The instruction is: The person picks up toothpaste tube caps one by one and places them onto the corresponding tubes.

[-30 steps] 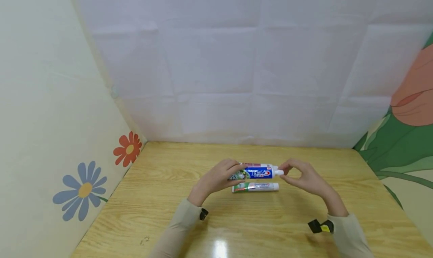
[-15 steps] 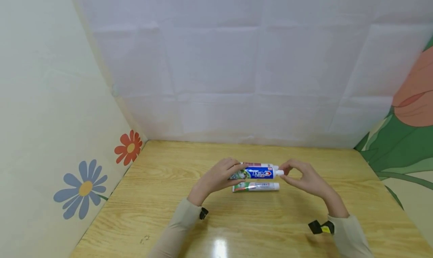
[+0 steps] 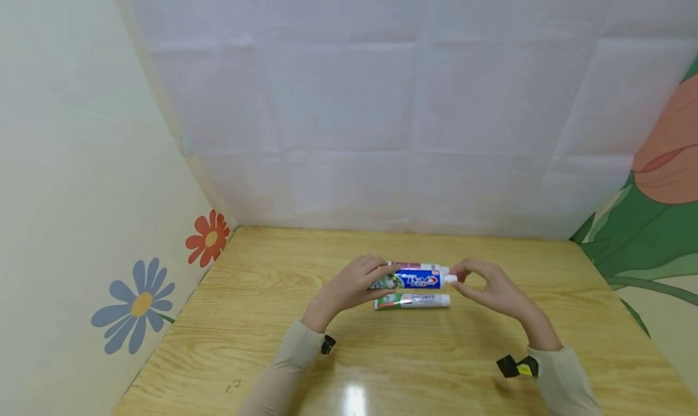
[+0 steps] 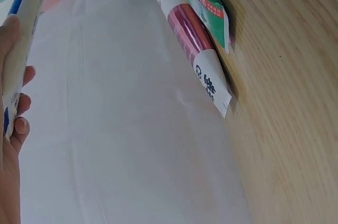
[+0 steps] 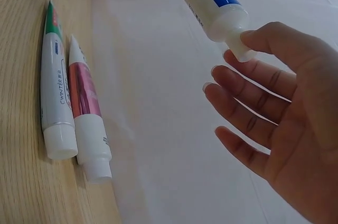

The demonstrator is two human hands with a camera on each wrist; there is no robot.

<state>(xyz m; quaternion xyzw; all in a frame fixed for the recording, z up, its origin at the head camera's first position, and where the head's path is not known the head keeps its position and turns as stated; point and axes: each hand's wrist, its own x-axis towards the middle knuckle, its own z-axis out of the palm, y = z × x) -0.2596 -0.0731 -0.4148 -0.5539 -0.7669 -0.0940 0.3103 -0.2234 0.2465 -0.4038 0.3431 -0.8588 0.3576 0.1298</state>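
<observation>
My left hand [image 3: 349,287] grips the body of a blue Crest toothpaste tube [image 3: 420,278], held sideways above the table. At its right end, the thumb and index finger of my right hand [image 3: 498,289] pinch the small white cap [image 5: 240,47]; the other fingers are spread apart. Below the held tube lies a green and white toothpaste tube [image 3: 420,301], its cap to the right. A pink and white toothpaste tube [image 5: 87,97] lies beside that one, mostly hidden behind the Crest tube in the head view.
All this is over a wooden table [image 3: 262,319]. A white sheet [image 3: 349,131] hangs along its back edge. Painted flowers mark the left wall [image 3: 65,192], and large painted leaves cover the right wall [image 3: 643,246].
Both hands keep nearly the same place and hold. The printed face of the Crest tube has turned slightly; otherwise only the head view shifts a little.
</observation>
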